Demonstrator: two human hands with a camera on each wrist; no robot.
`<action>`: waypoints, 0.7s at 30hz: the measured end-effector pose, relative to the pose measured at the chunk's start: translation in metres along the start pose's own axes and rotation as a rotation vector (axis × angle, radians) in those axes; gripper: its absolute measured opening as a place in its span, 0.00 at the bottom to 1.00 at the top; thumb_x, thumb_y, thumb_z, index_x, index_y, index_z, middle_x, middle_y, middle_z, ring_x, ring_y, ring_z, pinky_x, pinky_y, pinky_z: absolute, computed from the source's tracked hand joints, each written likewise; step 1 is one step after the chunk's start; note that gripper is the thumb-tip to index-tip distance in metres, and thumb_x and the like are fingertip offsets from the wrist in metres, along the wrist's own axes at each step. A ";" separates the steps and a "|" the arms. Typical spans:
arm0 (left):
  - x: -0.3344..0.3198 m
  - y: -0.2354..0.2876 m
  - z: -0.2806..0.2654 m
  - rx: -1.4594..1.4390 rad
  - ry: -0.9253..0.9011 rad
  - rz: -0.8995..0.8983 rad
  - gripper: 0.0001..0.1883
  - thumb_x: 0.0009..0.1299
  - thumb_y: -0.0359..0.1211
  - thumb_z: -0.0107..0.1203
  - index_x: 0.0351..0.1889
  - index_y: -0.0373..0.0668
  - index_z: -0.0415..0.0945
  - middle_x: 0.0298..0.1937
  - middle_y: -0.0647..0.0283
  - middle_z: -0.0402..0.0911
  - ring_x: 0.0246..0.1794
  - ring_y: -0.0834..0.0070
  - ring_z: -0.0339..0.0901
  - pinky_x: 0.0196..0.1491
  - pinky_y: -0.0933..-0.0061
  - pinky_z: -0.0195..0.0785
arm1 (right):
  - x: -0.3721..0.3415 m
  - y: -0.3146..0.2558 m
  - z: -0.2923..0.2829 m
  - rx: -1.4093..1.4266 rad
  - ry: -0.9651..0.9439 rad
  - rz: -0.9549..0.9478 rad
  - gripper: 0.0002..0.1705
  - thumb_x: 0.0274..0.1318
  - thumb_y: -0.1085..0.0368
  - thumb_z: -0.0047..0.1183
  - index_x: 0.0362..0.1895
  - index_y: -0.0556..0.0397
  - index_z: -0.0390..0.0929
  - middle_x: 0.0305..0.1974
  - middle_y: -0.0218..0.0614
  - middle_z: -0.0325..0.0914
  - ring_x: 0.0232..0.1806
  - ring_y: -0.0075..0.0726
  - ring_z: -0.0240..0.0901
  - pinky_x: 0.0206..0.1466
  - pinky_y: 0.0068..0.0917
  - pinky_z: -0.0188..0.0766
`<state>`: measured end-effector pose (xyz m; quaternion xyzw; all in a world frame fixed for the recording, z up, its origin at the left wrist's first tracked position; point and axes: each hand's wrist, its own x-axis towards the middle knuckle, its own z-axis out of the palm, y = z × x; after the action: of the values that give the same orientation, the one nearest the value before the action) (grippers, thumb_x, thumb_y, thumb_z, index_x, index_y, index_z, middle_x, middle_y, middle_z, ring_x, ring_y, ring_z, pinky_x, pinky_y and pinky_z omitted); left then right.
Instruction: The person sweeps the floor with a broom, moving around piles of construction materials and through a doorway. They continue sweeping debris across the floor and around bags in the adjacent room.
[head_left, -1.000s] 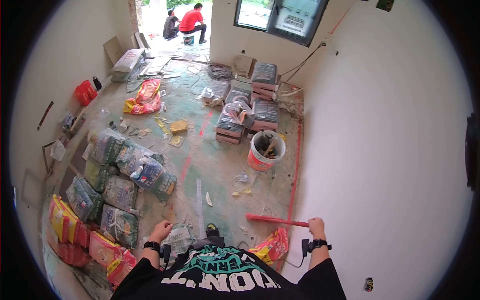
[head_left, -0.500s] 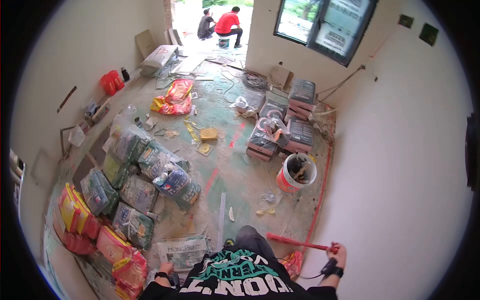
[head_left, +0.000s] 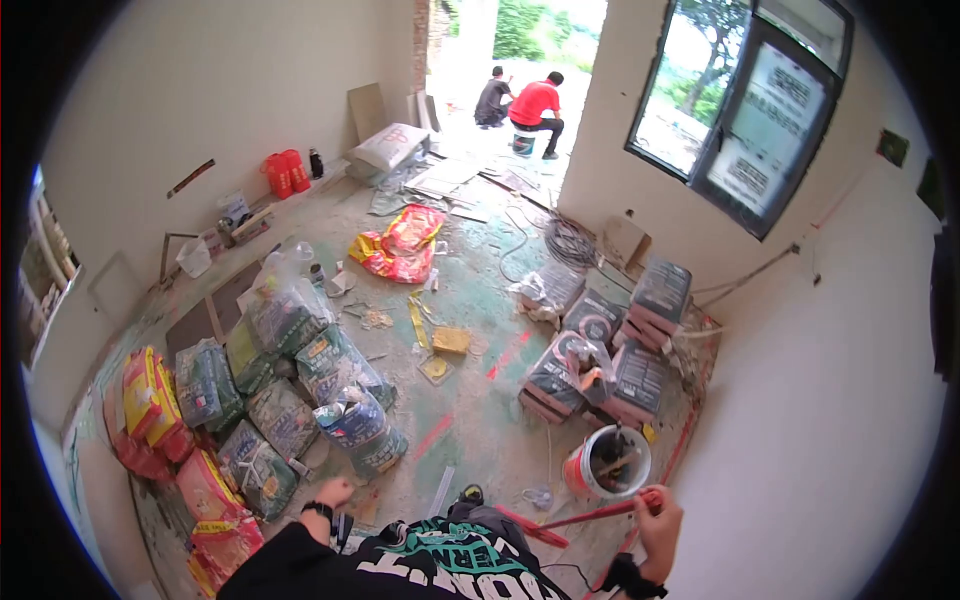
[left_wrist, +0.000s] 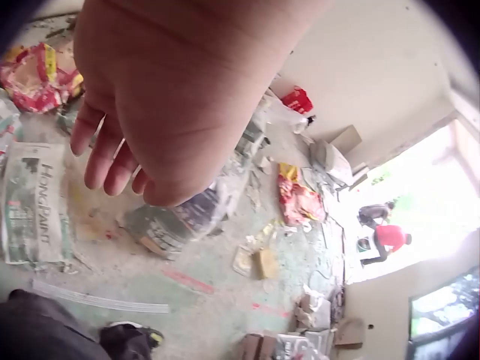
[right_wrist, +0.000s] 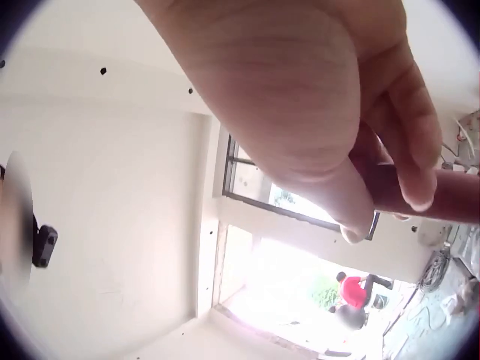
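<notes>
A long red tool (head_left: 595, 513) is gripped near its end by my right hand (head_left: 660, 530), on the right side of the head view. In the right wrist view, fingers and thumb of the right hand (right_wrist: 300, 97) curl round the red handle (right_wrist: 435, 193). My left hand (head_left: 335, 492) is at the lower middle, holding nothing. Its fingers hang loosely bent in the left wrist view, where the left hand (left_wrist: 165, 90) covers part of the stacked bags. A white paper bag (left_wrist: 36, 202) lies on the floor there.
Green bags (head_left: 285, 415) and red-yellow bags (head_left: 215, 490) are piled at left. At right are stacked dark boxes (head_left: 640, 380) and a bucket (head_left: 574, 470) of tools, beside the white wall (head_left: 800, 430). Two people (head_left: 535, 103) sit beyond the doorway; a window (head_left: 700, 90) is right of it.
The head view has shifted, so the room appears further right and the doorway and window show more. My right hand still grips the red tool, whose far end has swung nearer my body.
</notes>
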<state>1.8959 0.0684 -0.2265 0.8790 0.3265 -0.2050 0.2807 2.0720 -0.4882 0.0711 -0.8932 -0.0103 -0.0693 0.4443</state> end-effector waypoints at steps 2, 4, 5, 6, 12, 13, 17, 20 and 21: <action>0.031 0.064 -0.031 -0.096 0.064 0.138 0.16 0.55 0.41 0.47 0.34 0.41 0.76 0.36 0.48 0.76 0.40 0.54 0.73 0.43 0.63 0.66 | 0.026 -0.010 0.030 0.006 -0.071 0.005 0.09 0.41 0.71 0.58 0.29 0.58 0.73 0.21 0.33 0.72 0.22 0.21 0.67 0.27 0.20 0.65; 0.052 0.119 -0.056 -0.185 0.168 0.226 0.15 0.56 0.40 0.48 0.35 0.40 0.75 0.34 0.49 0.76 0.39 0.56 0.74 0.42 0.65 0.67 | 0.050 -0.021 0.062 0.033 -0.103 -0.040 0.10 0.41 0.70 0.59 0.30 0.58 0.73 0.20 0.32 0.72 0.22 0.20 0.66 0.26 0.19 0.64; 0.050 0.149 -0.074 -0.232 0.186 0.251 0.15 0.57 0.39 0.49 0.36 0.40 0.74 0.34 0.50 0.76 0.37 0.58 0.74 0.41 0.67 0.67 | 0.063 -0.022 0.074 0.062 -0.114 -0.067 0.10 0.42 0.70 0.59 0.30 0.58 0.73 0.19 0.32 0.71 0.21 0.19 0.65 0.25 0.19 0.64; 0.057 0.162 -0.080 -0.250 0.189 0.277 0.14 0.58 0.38 0.49 0.37 0.40 0.74 0.34 0.51 0.77 0.37 0.58 0.75 0.41 0.68 0.67 | 0.078 -0.018 0.086 0.061 -0.140 -0.069 0.10 0.42 0.70 0.59 0.30 0.58 0.73 0.19 0.32 0.71 0.21 0.19 0.65 0.25 0.19 0.64; 0.053 0.153 -0.075 -0.276 0.167 0.097 0.16 0.56 0.40 0.49 0.35 0.38 0.75 0.32 0.49 0.77 0.35 0.57 0.75 0.40 0.66 0.67 | 0.166 0.039 0.168 -0.164 -0.240 -0.328 0.10 0.40 0.69 0.58 0.26 0.59 0.72 0.20 0.38 0.72 0.20 0.28 0.69 0.25 0.24 0.64; 0.051 0.128 -0.065 -0.203 0.150 0.001 0.16 0.54 0.40 0.50 0.33 0.38 0.75 0.31 0.48 0.77 0.35 0.56 0.75 0.39 0.65 0.67 | 0.175 0.048 0.182 -0.169 -0.258 -0.326 0.10 0.40 0.69 0.58 0.26 0.59 0.72 0.20 0.38 0.72 0.20 0.28 0.69 0.25 0.24 0.64; 0.041 -0.024 -0.010 -0.019 -0.106 -0.161 0.18 0.53 0.43 0.47 0.30 0.38 0.78 0.34 0.47 0.77 0.38 0.53 0.74 0.42 0.61 0.67 | 0.217 0.051 0.223 -0.144 -0.228 -0.203 0.08 0.40 0.69 0.56 0.24 0.59 0.71 0.20 0.40 0.72 0.21 0.30 0.70 0.26 0.25 0.65; 0.024 -0.081 -0.003 0.661 -0.453 -0.030 0.11 0.52 0.35 0.51 0.30 0.42 0.79 0.36 0.55 0.79 0.38 0.60 0.76 0.42 0.61 0.68 | 0.250 0.041 0.249 0.074 -0.142 -0.017 0.10 0.39 0.67 0.56 0.24 0.59 0.70 0.21 0.40 0.70 0.23 0.41 0.68 0.29 0.29 0.64; 0.028 -0.079 -0.008 0.561 -0.413 -0.126 0.11 0.53 0.35 0.50 0.31 0.42 0.79 0.35 0.54 0.79 0.37 0.60 0.77 0.42 0.61 0.68 | 0.263 0.047 0.263 0.048 -0.118 -0.066 0.09 0.40 0.67 0.57 0.24 0.58 0.71 0.21 0.37 0.70 0.23 0.34 0.68 0.29 0.26 0.64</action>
<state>1.8626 0.1356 -0.2639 0.8401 0.2474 -0.4768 0.0754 2.3665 -0.3190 -0.0874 -0.8839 -0.0674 -0.0309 0.4618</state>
